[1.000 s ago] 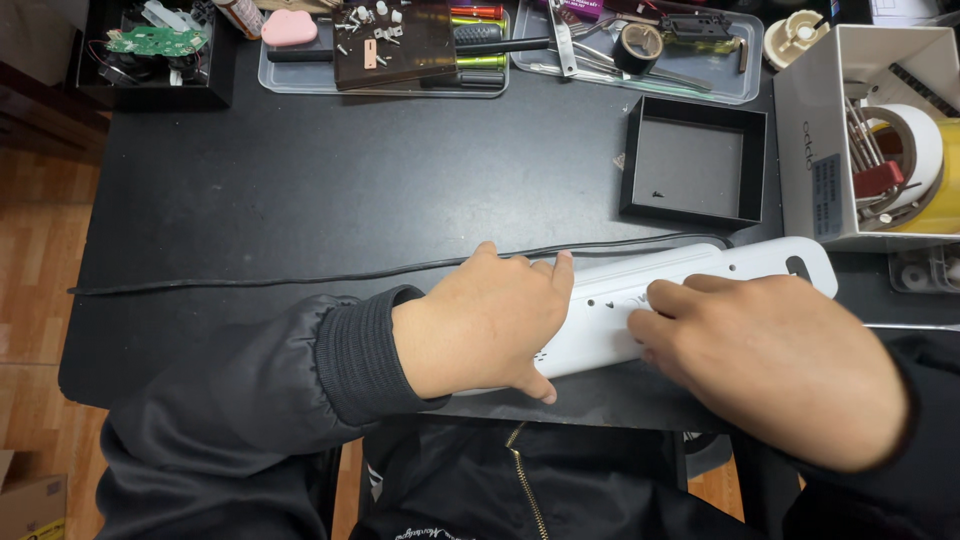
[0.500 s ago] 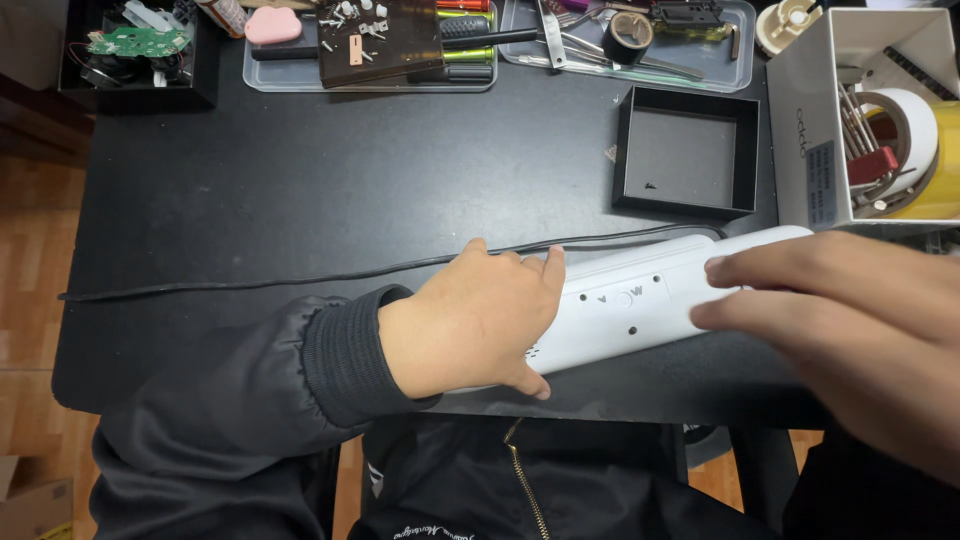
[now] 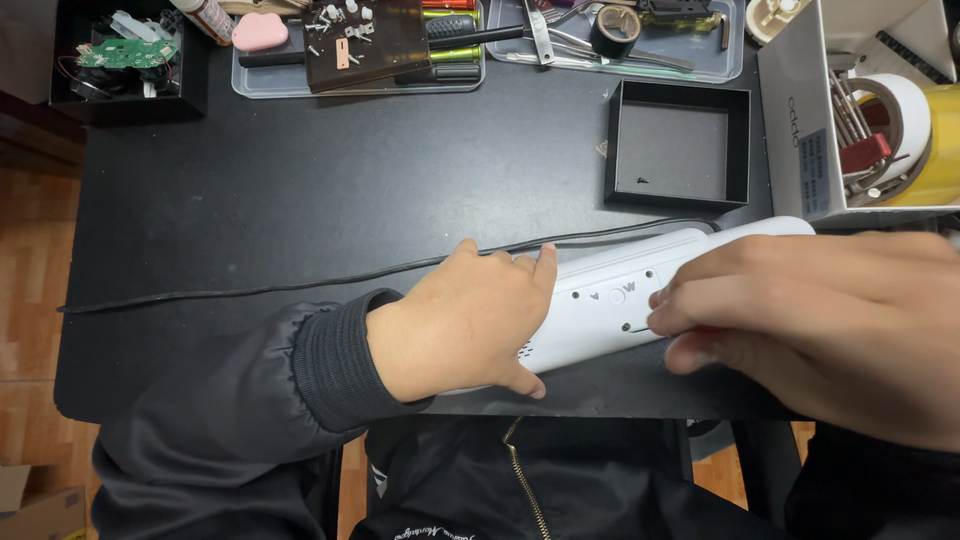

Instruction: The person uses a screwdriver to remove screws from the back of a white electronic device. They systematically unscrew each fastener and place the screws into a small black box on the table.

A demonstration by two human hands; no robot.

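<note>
White moulded plastic, smooth and faintly glossy: long power strip [image 3: 620, 300] lying underside up near the front edge of a matte black table [image 3: 300, 200]; long axis running left to right with a slight climb toward the far right, rounded end poking out past the right knuckles at the upper right; small screw recesses and a round mark dotted along the middle of the bare stretch between the two hands.

Left hand [image 3: 465, 325] laid flat over the near-left end, palm down, fingers together along the far edge, thumb hooked under the near edge; pressing and steadying rather than pinching; dark ribbed cuff and black jacket sleeve behind it. Right hand [image 3: 810, 320] over the right half, large and a little blurred, fingers extended leftward along the long axis with tips touching the casing beside the recesses; loosely spread, closed on nothing visible; palm side hidden, so anything tucked beneath cannot be told. Right fingertips nearer the recesses than the left.

Thin black cable [image 3: 250, 290] trailing leftward along the strip's far edge and on across the table. Beyond, well apart: shallow square black tray [image 3: 680, 145] with a tiny speck, perhaps a screw, inside; clear trays [image 3: 350, 85] of screwdrivers, small parts and a tape roll along the back edge; white box [image 3: 800, 110] holding rolls of white and yellow tape at the far right.
</note>
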